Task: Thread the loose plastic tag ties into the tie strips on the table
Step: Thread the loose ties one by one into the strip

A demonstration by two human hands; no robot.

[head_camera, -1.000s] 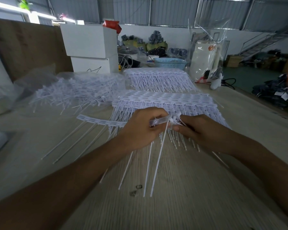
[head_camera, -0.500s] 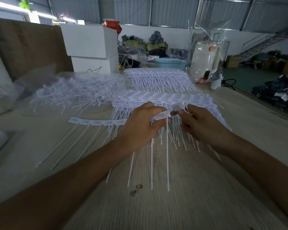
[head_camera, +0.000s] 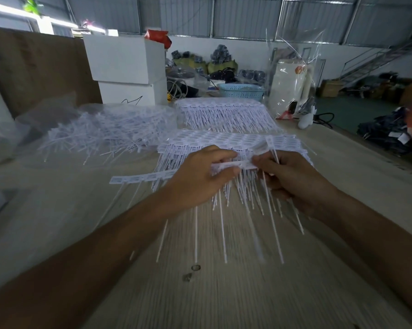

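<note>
Fingers of the left hand [head_camera: 200, 176] pinch the tie strip [head_camera: 233, 165] in hand; right hand [head_camera: 293, 176] fingers pinch its other end with one loose tie [head_camera: 271, 210] at the slot. Beyond the fingers lie two filled stacks [head_camera: 224, 138]; to their left, a big heap of loose ties [head_camera: 110, 134] on the surface [head_camera: 224, 293], so I judge plenty remains

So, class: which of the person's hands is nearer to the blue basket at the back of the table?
Right. The right hand sits below the blue basket, slightly right; the left hand sits farther left.
</note>
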